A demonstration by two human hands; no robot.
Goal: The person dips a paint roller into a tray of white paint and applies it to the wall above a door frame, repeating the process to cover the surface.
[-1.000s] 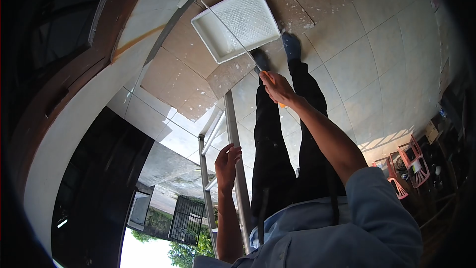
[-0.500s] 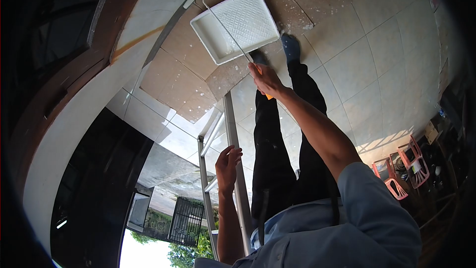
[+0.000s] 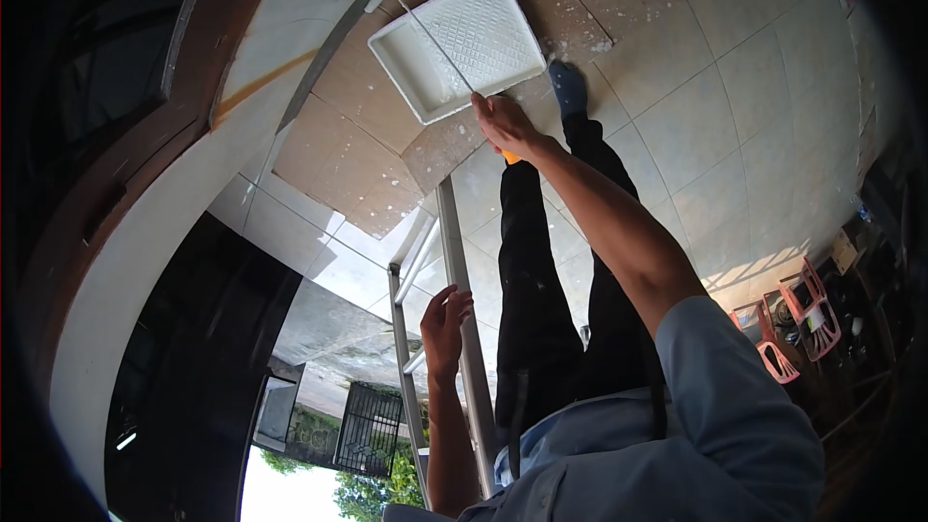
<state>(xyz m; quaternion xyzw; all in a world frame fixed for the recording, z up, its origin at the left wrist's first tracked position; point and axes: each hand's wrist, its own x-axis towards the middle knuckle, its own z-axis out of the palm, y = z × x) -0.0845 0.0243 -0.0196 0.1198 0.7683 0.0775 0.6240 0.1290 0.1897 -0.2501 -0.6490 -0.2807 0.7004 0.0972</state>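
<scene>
Roller handle (image 3: 509,157) sat clenched in your right hand (image 3: 503,123) above the paint tray (image 3: 464,43); your left hand (image 3: 443,321) curled loosely on the ladder (image 3: 462,290).

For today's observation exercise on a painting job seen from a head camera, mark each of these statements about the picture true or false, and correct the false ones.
1. The right hand grips the orange handle of a paint roller. True.
2. The roller's head lies in the middle of the white paint tray. False: it sits beyond the tray's far corner, at the wall edge; only the thin shaft crosses the tray.
3. The left hand is beside a rail of the metal ladder. True.
4. The tray stands on a table. False: it lies on the paint-speckled floor tiles.
5. Pink chairs stand at the right. True.
</scene>
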